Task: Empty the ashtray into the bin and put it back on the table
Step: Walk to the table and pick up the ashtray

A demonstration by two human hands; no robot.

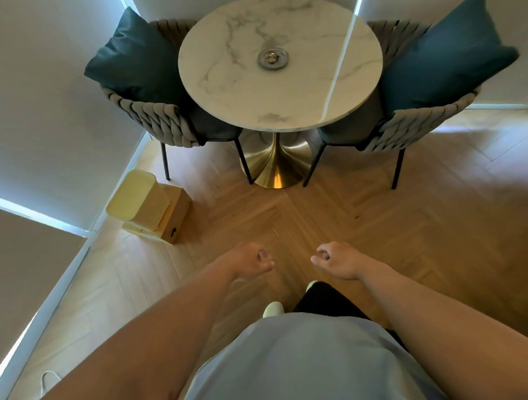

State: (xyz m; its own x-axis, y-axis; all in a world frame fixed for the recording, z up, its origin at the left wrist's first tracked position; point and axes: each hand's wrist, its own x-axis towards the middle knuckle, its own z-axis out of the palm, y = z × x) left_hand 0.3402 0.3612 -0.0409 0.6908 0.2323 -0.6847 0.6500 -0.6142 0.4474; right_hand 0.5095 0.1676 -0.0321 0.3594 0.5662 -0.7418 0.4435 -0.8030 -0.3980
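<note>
Still early, it seems: ashtray [273, 59] sits on the far table [241, 90], bin [138, 199] near left, both hands [253, 261] [338, 260] loosely curled, empty.

A furnished sitting corner of a home or hotel room is shown. This is indicated by a round marble worktop [280, 61] on a gold pedestal, two woven chairs [152, 117] with teal cushions [133, 59], herringbone wood floor [332, 221], and drawn blinds [44, 102].

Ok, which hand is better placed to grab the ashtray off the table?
Probably the right hand. The ashtray sits slightly right of the round table's centre, roughly ahead of that hand. Both hands are empty and far back, so the left hand is nearly as good.
</note>
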